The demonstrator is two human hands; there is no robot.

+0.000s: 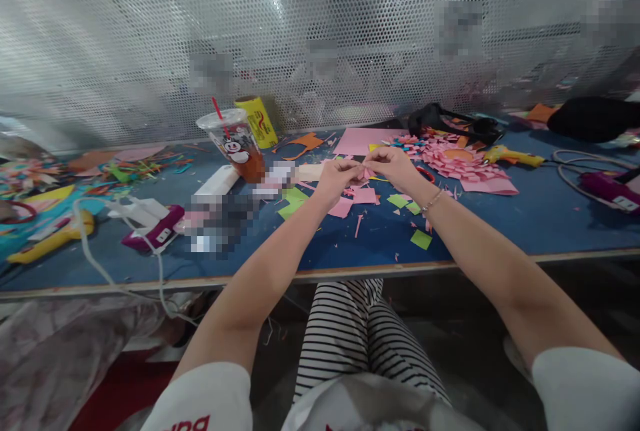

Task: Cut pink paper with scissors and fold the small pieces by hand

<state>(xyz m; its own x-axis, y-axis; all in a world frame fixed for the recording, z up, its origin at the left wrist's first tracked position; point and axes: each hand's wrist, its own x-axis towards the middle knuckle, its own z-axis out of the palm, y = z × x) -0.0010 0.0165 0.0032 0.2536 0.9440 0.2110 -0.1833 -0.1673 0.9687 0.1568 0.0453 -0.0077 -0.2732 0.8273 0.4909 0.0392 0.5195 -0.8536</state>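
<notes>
My left hand and my right hand meet above the middle of the blue table, fingertips pinched together. Between them they grip a small piece of pink paper, mostly covered by the fingers. Below lie pink paper squares and narrow pink scraps. Green paper squares are scattered to the right, and more green paper lies left of my left hand. Beyond my right hand sits a layered pink paper flower. Red-handled scissors, partly hidden, rest beside my right wrist.
A drink cup with a red straw stands at back left before a yellow roll. Yellow glue guns lie at both sides. Purple power strips trail white cords over the table edge. A perforated metal panel rises behind.
</notes>
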